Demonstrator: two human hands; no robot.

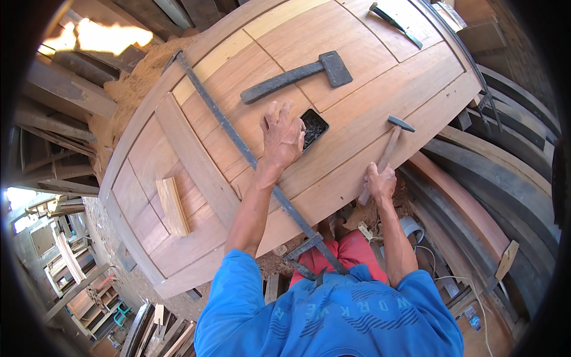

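Note:
A wooden panel door [351,140] lies flat in front of me. My right hand [380,180] grips the wooden handle of a hammer [388,149], its dark head above the door's near right edge. Over the middle of the door is my left hand [282,134], fingers bent and spread apart, with nothing visible in them. It is right beside a small dark box [314,132] of nails and partly covers its left side. Beyond that hand lies a dark mallet [297,75]. A long metal bar clamp [223,119] crosses the door under my left forearm.
A chisel [395,25] rests near the door's far right end. On the left part sits a short wood block [172,206]. Stacked curved boards [470,196] crowd the right side, and sawdust [134,89] is heaped at the far left. A cable [470,279] trails at lower right.

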